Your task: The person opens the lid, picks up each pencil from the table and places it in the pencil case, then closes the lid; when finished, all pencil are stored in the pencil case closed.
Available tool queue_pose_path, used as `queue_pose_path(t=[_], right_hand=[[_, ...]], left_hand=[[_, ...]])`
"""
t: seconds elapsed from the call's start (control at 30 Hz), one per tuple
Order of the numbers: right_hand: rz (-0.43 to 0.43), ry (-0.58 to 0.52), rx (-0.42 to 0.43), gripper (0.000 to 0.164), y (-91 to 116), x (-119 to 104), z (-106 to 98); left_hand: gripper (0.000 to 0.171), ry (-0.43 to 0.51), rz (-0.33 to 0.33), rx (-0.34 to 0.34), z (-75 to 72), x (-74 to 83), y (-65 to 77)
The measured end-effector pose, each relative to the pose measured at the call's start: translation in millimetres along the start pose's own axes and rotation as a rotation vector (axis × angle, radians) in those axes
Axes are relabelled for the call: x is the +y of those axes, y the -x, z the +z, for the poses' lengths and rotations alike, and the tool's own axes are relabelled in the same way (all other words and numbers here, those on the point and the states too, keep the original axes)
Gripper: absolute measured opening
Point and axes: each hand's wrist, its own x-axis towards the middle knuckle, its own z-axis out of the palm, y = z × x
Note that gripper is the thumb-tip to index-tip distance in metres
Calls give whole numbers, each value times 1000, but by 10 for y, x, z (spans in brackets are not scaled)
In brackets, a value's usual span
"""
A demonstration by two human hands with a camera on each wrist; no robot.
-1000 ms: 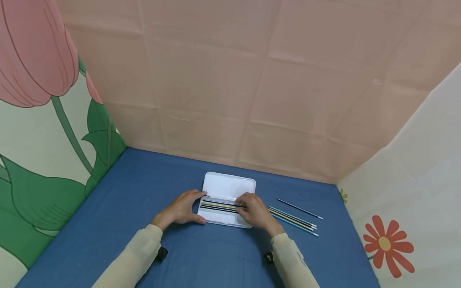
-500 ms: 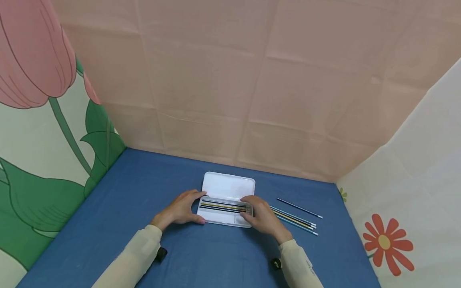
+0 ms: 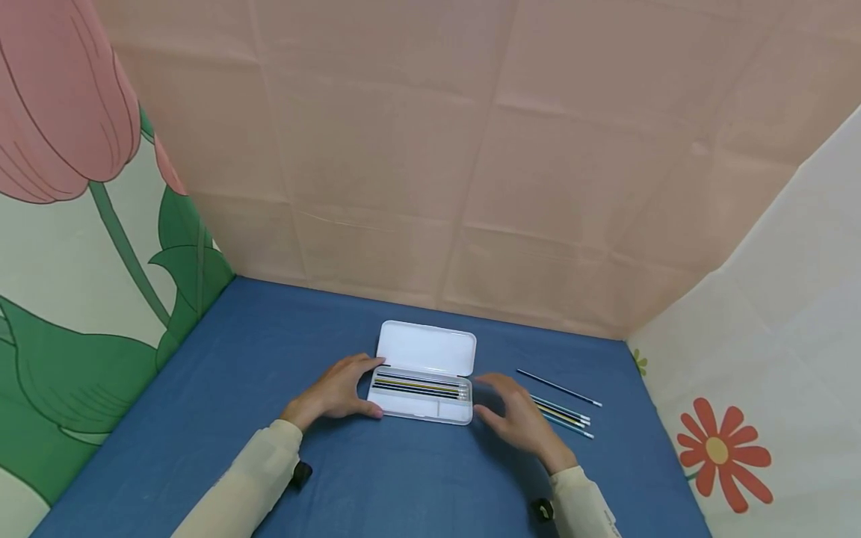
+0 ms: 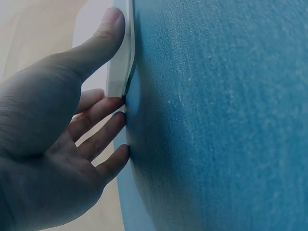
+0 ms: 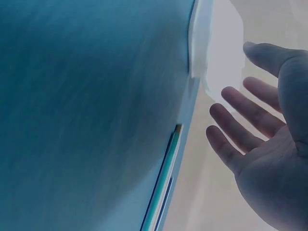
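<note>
A white pencil case [image 3: 403, 406] lies on the blue cloth with its lid [image 3: 427, 347] folded back. Several pencils [image 3: 417, 386], dark ones and a yellow one, lie side by side in its long compartment; the near part holds none. My left hand [image 3: 339, 390] grips the case's left end, thumb at the near edge and index finger by the hinge. In the left wrist view, the thumb [image 4: 103, 43] presses along the case's side. Just off the right end, my right hand [image 3: 519, 420] is raised over the cloth with fingers spread, holding nothing.
To the right lie several loose pencils [image 3: 572, 420], teal, dark and yellow, close together, partly behind my right hand. A single dark pencil [image 3: 558, 388] lies apart behind them. A beige wall sheet [image 3: 430, 187] rises behind the blue-covered table [image 3: 303, 321].
My right hand has let go of the pencils in the case, spread its fingers and moved right, off the case. My left hand and the case have stayed put.
</note>
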Motion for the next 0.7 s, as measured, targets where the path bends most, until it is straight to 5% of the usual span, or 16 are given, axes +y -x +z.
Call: queue_pose_path(t=[0.7], right_hand=[[88, 123, 102, 51, 613, 523, -335]], left_hand=[[104, -1, 7, 7, 27, -28, -14]])
